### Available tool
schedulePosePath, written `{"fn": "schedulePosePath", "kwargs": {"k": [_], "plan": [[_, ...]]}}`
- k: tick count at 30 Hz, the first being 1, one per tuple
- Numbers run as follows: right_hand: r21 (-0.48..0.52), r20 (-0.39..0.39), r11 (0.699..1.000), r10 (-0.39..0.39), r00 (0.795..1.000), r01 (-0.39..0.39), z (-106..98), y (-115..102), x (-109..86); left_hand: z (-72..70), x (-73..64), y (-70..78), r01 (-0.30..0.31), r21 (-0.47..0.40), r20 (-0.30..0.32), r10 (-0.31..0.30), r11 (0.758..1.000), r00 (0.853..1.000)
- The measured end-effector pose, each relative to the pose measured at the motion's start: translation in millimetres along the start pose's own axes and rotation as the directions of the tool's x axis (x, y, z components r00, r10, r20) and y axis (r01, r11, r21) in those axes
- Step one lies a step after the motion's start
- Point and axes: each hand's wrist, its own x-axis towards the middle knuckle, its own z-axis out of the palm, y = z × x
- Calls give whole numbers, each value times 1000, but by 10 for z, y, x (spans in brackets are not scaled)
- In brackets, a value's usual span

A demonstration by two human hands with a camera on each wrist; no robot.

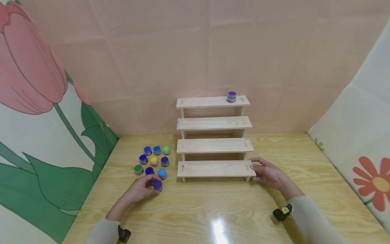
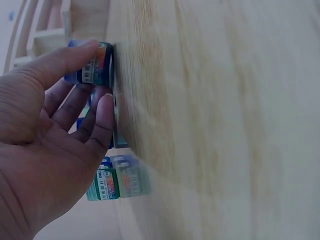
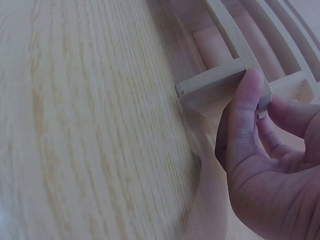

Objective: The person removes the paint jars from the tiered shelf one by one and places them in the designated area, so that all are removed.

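Note:
My left hand (image 1: 142,188) pinches a small paint jar with a dark purple-blue lid (image 1: 157,185) between thumb and fingers, at the front of a group of similar jars. In the left wrist view this jar (image 2: 102,65) is at or just above the tabletop; I cannot tell which. A four-step wooden display rack (image 1: 214,168) stands at the centre. My right hand (image 1: 269,174) grips the right end of its lowest step; the right wrist view shows thumb and fingers around that step's corner (image 3: 235,70). On the top step, toward the right, stands one purple-lidded jar (image 1: 231,97).
Left of the rack, several jars stand in rough rows, among them a yellow-lidded jar (image 1: 154,161), a light green one (image 1: 166,150), a dark green one (image 1: 138,169) and a light blue one (image 1: 162,174). A pink backdrop (image 1: 152,67) rises behind the wooden table (image 1: 195,217).

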Motion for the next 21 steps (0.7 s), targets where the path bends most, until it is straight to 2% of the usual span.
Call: {"fn": "schedulePosePath", "kwargs": {"k": [6,10,15,21], "plan": [[9,1,1000,0,1000,0,-2,9,3,-18,-1,9,21,11,5,-21,1000,1000],[12,1,1000,0,1000,0,-7,13,4,-103,17,48,17,3,13,-17,1000,1000],[11,1,1000,-2,1000,2,-12,16,9,-277,51,220,-62,-16,0,62,998,998],[15,6,1000,-8,1000,8,-13,23,12,-430,180,535,-159,-3,-48,159,987,986]]}}
